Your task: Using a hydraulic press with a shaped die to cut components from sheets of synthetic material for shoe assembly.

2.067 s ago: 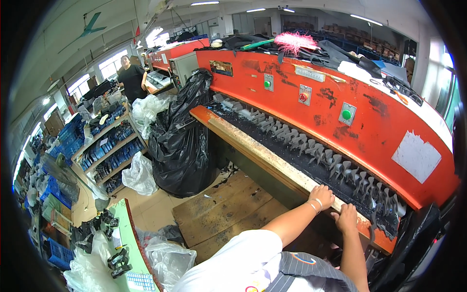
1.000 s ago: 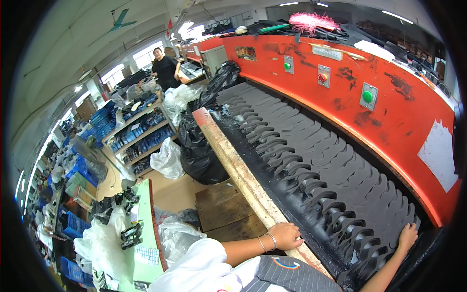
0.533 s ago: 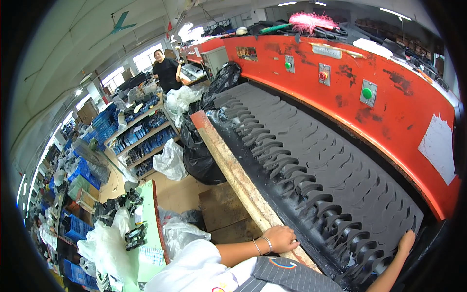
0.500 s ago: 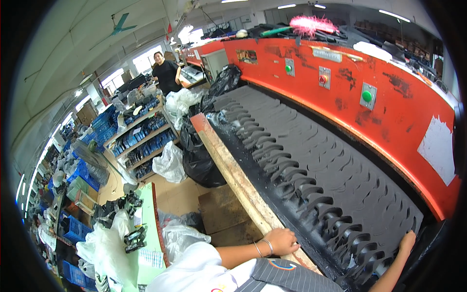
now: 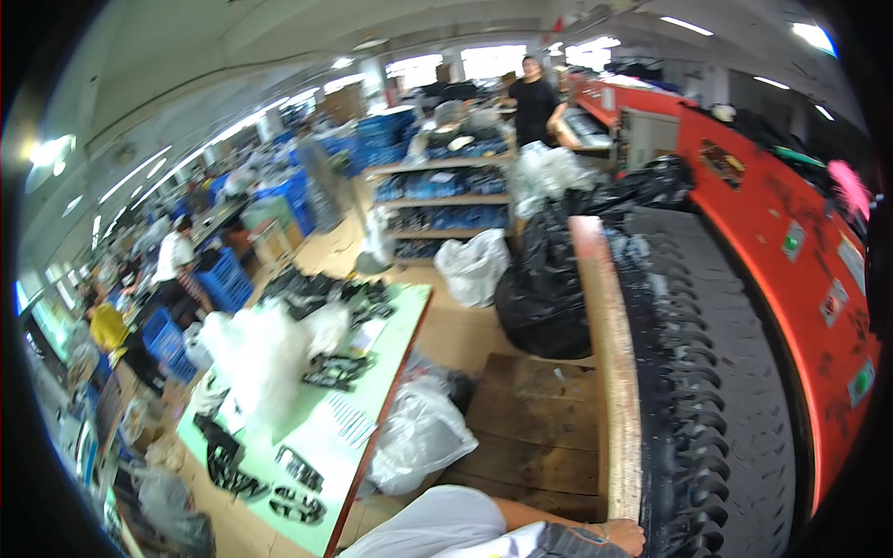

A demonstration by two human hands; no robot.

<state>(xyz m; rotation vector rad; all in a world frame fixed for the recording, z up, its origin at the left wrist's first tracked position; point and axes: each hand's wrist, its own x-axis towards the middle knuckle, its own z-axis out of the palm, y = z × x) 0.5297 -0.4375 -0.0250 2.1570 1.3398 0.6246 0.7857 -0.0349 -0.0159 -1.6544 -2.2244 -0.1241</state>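
Note:
At the lower edge my left hand (image 5: 625, 537) is curled over the near end of a long pale wooden board (image 5: 614, 400); its fingers are small and partly blurred. This board runs along the left side of a machine bed. Beside it lies a black strip, then a row of dark, curved, overlapping flaps (image 5: 704, 409). Farther right stretches a flat dark grey surface (image 5: 753, 409) with small slit-like marks. My right hand is out of the picture.
A red panel (image 5: 744, 209) with buttons borders the bed. Left stands a pale green table (image 5: 372, 409) with black pieces and clear plastic. Beyond are a black bag (image 5: 539, 298), a white bag (image 5: 473, 268) and shelves (image 5: 446, 200). A person in black (image 5: 535, 102) stands behind; others work at left.
My view has swung left, bringing the green table and more workers into sight. The right hand, earlier at the bed's near right edge, has left the picture. My left hand stays at the board.

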